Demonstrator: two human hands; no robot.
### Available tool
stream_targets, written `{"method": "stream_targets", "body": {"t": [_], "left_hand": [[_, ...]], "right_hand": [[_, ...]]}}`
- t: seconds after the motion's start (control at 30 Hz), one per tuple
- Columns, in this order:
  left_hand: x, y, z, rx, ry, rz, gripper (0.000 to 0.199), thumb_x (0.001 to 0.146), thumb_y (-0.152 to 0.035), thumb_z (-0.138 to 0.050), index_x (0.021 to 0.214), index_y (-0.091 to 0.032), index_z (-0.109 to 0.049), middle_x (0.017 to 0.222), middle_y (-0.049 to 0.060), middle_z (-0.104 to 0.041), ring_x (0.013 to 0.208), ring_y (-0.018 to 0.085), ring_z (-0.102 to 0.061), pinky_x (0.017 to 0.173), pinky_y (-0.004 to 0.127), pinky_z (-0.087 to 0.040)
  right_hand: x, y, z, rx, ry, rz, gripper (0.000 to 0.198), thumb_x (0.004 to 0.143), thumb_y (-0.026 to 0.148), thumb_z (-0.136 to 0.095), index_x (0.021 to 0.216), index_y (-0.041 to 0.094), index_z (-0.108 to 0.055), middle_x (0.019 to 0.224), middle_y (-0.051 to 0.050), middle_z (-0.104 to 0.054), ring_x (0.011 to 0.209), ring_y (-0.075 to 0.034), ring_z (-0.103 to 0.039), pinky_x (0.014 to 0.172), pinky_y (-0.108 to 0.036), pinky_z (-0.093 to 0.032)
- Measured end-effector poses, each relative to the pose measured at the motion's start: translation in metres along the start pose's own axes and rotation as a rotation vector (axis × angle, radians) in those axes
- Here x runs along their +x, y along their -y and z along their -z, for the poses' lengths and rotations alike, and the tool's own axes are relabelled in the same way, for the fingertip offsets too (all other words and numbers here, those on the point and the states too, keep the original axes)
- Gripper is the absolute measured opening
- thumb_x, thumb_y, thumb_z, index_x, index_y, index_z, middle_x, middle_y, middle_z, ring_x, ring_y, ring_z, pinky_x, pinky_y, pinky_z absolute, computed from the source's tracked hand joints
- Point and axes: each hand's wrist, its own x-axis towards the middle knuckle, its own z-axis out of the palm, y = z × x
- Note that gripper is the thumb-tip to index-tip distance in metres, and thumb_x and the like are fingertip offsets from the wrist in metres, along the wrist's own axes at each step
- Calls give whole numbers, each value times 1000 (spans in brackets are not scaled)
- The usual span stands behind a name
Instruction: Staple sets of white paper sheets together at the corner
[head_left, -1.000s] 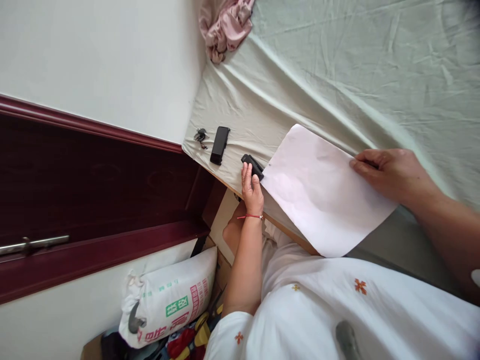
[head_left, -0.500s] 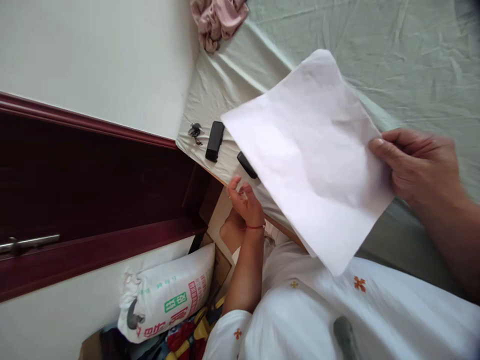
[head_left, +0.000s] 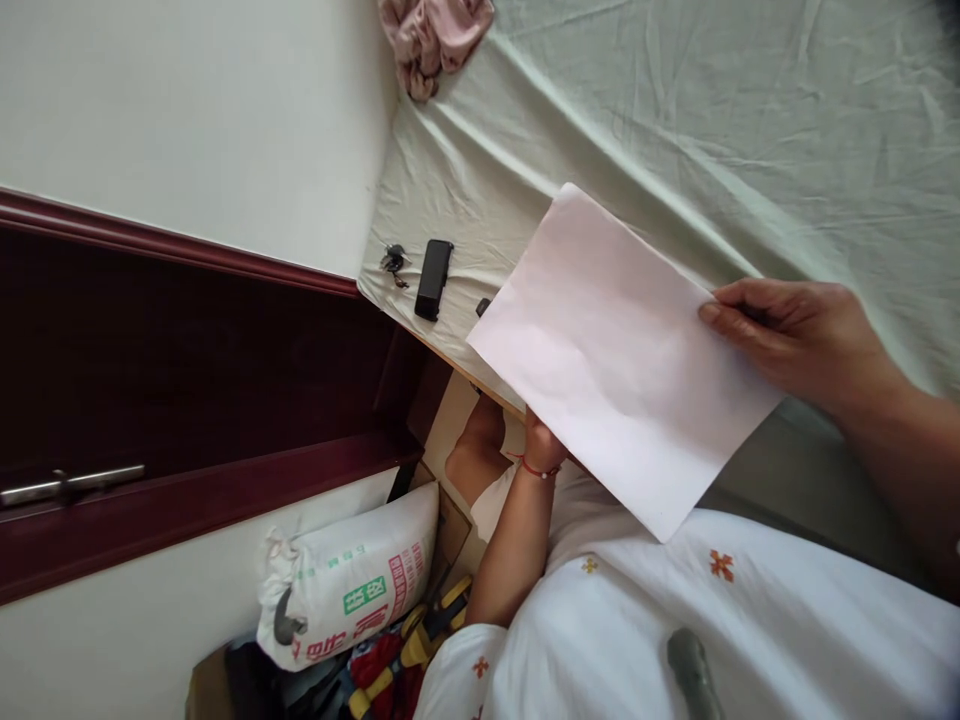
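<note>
A slightly creased sheet of white paper (head_left: 615, 360) is tilted above the edge of the bed, over my lap. My right hand (head_left: 806, 335) pinches its right edge between thumb and fingers. At the paper's lower left side, my left hand (head_left: 543, 442) reaches underneath, and its fingers are hidden by the sheet. A red cord bracelet (head_left: 538, 470) circles the left wrist. Just beyond the paper's left corner, the tip of a small black object (head_left: 483, 307) shows, the rest covered.
On the pale green bed sheet (head_left: 750, 110) lie a black case (head_left: 433, 280), a bunch of keys (head_left: 394, 263) and a crumpled pink cloth (head_left: 439, 40). A dark red door (head_left: 187, 350) is at left. Below it, a printed white sack (head_left: 360, 570) rests near yellow-handled items (head_left: 416, 640).
The paper has swung lower and nearer my body, with my right hand still gripping its edge. My left hand has moved right, from beside the paper to underneath it.
</note>
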Motion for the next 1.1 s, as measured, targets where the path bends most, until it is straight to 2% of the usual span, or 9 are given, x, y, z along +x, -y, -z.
{"method": "stream_targets", "body": {"t": [0.07, 0.17, 0.3, 0.4, 0.5, 0.63, 0.77, 0.97, 1.1], "left_hand": [[0, -2, 0, -65, -21, 15, 55, 56, -59, -93, 97, -25, -79, 109, 7, -79, 113, 27, -72, 108, 39, -55], [1, -11, -7, -171, -9, 90, 57, 60, -65, -88, 99, -24, -79, 111, 7, -80, 118, 29, -71, 109, 41, -55], [-2, -31, -23, -249, 61, 98, 72, 82, -84, -54, 118, -25, -75, 133, 7, -73, 141, 30, -58, 117, 43, -48], [-4, -41, -29, -252, 94, 88, 86, 84, -91, -37, 124, -24, -72, 141, 11, -69, 145, 32, -53, 118, 46, -47], [-5, -40, -28, -258, 81, 123, 82, 76, -90, -55, 117, -22, -75, 136, 12, -71, 139, 34, -59, 115, 46, -49], [-4, -34, -27, -215, 30, 132, 54, 67, -61, -87, 100, -20, -79, 114, 9, -80, 124, 31, -70, 113, 42, -51], [-3, -33, -31, -235, 67, 104, 40, 70, -49, -90, 96, -20, -81, 107, 7, -82, 116, 28, -73, 110, 40, -53], [-3, -33, -32, -234, 56, 115, 44, 67, -51, -92, 96, -20, -82, 106, 7, -82, 118, 29, -73, 111, 42, -53], [-4, -33, -31, -215, 75, 109, 45, 68, -52, -91, 98, -20, -82, 106, 8, -82, 116, 30, -74, 110, 43, -54]], "right_hand": [[0, -1, -1, -41, 2, 8, 33, 90, 51, -60, 88, 22, -76, 64, 3, -64, 55, -11, -49, 53, -27, -36], [0, -2, -1, -78, -13, 13, 32, 90, 51, -59, 89, 23, -76, 64, 4, -65, 55, -11, -51, 54, -27, -36], [0, -2, -1, -108, -39, 0, 31, 89, 50, -60, 89, 24, -76, 65, 4, -66, 57, -12, -53, 56, -28, -36], [0, -1, -1, -118, -35, -4, 31, 89, 49, -59, 89, 24, -76, 66, 3, -67, 58, -13, -54, 57, -28, -38], [0, -2, -1, -109, -33, -10, 31, 89, 50, -59, 91, 24, -76, 67, 3, -68, 58, -13, -55, 58, -28, -38], [0, -3, -1, -107, -32, -6, 31, 89, 50, -59, 91, 24, -76, 67, 3, -68, 58, -13, -54, 57, -28, -38], [1, 1, 0, -96, -16, -19, 34, 88, 53, -59, 88, 23, -75, 62, 3, -62, 54, -12, -49, 54, -28, -35], [2, 7, 0, -27, -24, -70, 31, 76, 54, -72, 83, 23, -72, 57, 4, -54, 53, -12, -43, 51, -28, -33], [2, 3, -1, 28, 5, -126, 34, 76, 57, -72, 83, 24, -73, 61, 4, -57, 55, -12, -46, 52, -28, -35]]}}
